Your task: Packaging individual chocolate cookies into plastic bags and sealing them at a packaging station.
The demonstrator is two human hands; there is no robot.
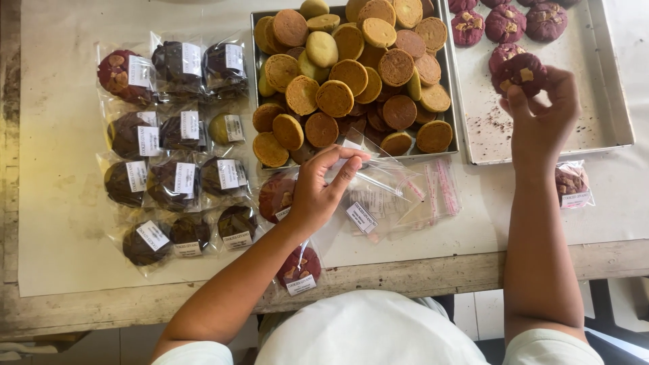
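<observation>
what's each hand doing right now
Left hand: pinching a clear plastic bag.
Right hand: closed on a dark red cookie.

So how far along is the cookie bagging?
Done: about a dozen bagged cookies lie in rows at the left, with a few more near the table edge. In hand: the left hand pinches an empty clear bag while the right hand holds a dark red cookie over its tray. Left: a full tray of tan and brown cookies and several red ones.

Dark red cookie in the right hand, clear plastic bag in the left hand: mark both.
Dark red cookie [519, 72], head view, its top face.
Clear plastic bag [378, 177], head view, its middle.
</observation>
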